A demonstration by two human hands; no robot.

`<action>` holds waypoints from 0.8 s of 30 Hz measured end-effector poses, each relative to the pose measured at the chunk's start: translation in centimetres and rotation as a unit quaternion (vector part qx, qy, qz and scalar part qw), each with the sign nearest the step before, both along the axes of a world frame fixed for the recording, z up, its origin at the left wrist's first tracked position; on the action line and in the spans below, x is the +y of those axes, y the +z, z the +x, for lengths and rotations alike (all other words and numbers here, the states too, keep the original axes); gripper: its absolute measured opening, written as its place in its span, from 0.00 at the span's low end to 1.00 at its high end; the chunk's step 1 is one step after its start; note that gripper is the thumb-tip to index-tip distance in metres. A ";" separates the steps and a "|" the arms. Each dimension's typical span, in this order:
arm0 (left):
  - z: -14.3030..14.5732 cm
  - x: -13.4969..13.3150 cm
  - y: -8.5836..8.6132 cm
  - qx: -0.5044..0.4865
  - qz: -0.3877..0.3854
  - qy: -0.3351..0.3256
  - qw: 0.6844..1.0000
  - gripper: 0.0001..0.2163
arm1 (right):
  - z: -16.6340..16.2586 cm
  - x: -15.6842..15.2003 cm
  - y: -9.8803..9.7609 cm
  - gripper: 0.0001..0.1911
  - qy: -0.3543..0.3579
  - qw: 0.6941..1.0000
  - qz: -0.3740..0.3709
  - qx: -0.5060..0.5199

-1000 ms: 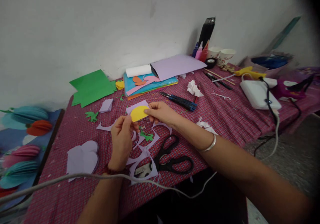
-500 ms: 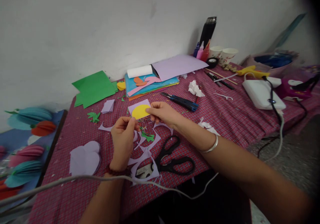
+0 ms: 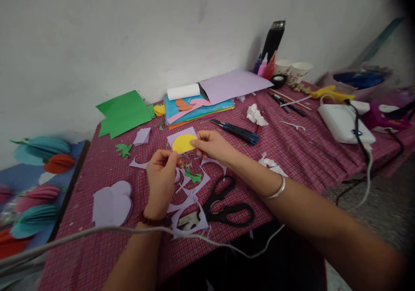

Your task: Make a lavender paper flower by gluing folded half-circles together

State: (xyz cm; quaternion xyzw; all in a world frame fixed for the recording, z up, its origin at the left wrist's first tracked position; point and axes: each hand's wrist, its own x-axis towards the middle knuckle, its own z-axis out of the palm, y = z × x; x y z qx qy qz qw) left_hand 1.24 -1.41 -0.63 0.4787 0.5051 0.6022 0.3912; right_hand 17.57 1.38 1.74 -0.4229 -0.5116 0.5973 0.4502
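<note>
Between my two hands is a yellow oval paper cutout (image 3: 183, 144), lying against a purple paper rectangle (image 3: 175, 135). My left hand (image 3: 163, 174) pinches the lower left corner with thumb and fingers. At the right edge, my right hand (image 3: 209, 146) grips both papers, its thumb on the yellow. Beneath the hands lie curved purple paper scraps (image 3: 186, 202) and a green scrap (image 3: 193, 176). Large black-handled scissors (image 3: 223, 213) rest close to the table's near edge, blades partly under a scrap. Purple scalloped cutouts (image 3: 112, 204) are stacked left of my left hand.
A blue utility knife (image 3: 238, 132) lies beyond my right hand. Green sheets (image 3: 125, 113) and a colored paper stack (image 3: 201, 111) are along the wall. At right are a white box (image 3: 345, 124) and yellow glue gun (image 3: 332, 93). A pale cable (image 3: 129, 229) crosses in front.
The view has shifted slightly, so everything appears a little further right. Both hands keep the same hold on the yellow and purple papers.
</note>
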 end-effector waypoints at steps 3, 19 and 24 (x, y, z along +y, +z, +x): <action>0.0 0.0 -0.1 0.006 0.004 0.001 1.000 0.08 | 0.0 0.0 0.0 0.15 0.001 1.000 -0.002 -0.007; 0.6 -0.1 0.9 -0.130 -0.011 0.017 0.991 0.15 | -0.3 -0.2 -0.3 0.14 0.002 0.999 0.032 -0.014; 1.0 -0.4 1.2 -0.215 -0.096 -0.062 0.970 0.16 | -0.6 -0.5 -0.4 0.12 -0.005 0.999 0.034 0.006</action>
